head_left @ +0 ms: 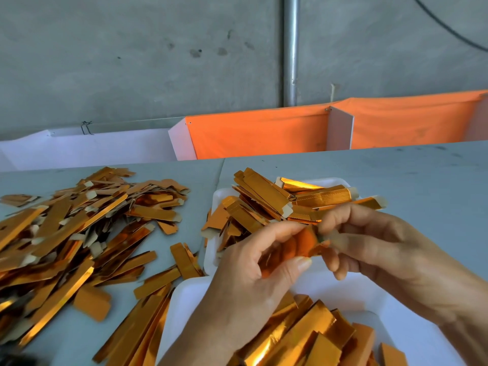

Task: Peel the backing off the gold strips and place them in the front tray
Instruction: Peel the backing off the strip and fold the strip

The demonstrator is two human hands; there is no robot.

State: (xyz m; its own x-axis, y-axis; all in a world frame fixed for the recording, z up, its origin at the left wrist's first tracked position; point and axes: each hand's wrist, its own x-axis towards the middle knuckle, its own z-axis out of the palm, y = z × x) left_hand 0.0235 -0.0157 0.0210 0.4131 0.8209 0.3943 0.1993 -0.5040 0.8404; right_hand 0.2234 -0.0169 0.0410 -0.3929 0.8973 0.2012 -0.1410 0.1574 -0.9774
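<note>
Above the near white tray (184,307), already holding gold strips (303,336), the left hand (253,262) and right hand (375,241) pinch one gold strip (303,243) between closed fingertips, apparently mid-peel. Next, likely, separating the backing and dropping the strip. A loose pile (74,233) crowds the table's left; a second tray (219,196) lies beyond.

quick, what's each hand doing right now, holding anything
Left hand: closed, pinching one end of a gold strip.
Right hand: closed, pinching the other end of that strip.
</note>
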